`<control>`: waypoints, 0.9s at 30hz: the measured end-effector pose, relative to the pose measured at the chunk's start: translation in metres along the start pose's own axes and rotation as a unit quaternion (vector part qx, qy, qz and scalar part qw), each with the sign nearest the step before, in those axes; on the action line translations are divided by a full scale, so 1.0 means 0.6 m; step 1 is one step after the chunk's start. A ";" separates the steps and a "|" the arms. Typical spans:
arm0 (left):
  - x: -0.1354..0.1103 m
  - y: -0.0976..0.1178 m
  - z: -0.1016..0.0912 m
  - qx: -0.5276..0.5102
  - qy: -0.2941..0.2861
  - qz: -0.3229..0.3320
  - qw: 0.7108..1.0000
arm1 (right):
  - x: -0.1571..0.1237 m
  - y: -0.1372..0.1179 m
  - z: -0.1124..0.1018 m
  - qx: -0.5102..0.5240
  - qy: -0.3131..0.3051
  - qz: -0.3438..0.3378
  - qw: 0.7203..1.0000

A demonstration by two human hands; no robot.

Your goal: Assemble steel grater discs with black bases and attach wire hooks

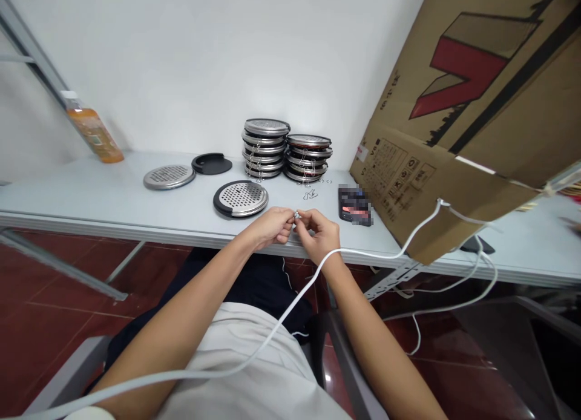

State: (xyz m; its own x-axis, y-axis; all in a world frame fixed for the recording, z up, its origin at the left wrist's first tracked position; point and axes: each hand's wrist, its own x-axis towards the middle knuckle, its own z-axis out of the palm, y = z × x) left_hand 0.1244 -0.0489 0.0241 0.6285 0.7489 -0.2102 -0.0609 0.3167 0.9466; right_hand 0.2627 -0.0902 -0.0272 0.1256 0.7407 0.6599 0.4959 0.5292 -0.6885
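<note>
My left hand (pixel 271 226) and my right hand (pixel 319 233) meet at the table's front edge, fingers pinched together on a small metal clip (pixel 296 214) held between them. Just behind my hands lies a round perforated metal disc seated in a black ring (pixel 241 198). A few loose wire clips (pixel 310 194) lie on the table behind my right hand. Further back stand two stacks of the same metal discs (pixel 285 149). A bare perforated metal disc (pixel 169 177) and a separate black ring (pixel 211 163) lie at the back left.
A large cardboard box (pixel 463 117) leans over the table's right side. A phone (pixel 354 204) lies beside it. A white cable (pixel 381 256) runs across my right wrist and lap. An orange bottle (pixel 93 132) stands at the back left on the white table (pixel 91 196).
</note>
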 end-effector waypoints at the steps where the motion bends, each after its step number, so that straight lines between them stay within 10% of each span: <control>1: 0.000 0.000 0.001 -0.002 0.004 0.000 1.000 | -0.001 0.000 0.001 -0.012 0.004 -0.005 1.000; 27: -0.008 -0.008 0.009 0.016 0.024 0.046 0.999 | 0.009 -0.014 0.000 0.124 0.030 0.082 0.989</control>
State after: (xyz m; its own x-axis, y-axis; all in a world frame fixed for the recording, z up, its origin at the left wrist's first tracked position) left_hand 0.1259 -0.0574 0.0219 0.5835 0.8011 -0.1330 -0.0918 0.2277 0.9694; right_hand 0.2590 -0.0905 -0.0176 0.2414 0.8024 0.5457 0.2406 0.4953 -0.8347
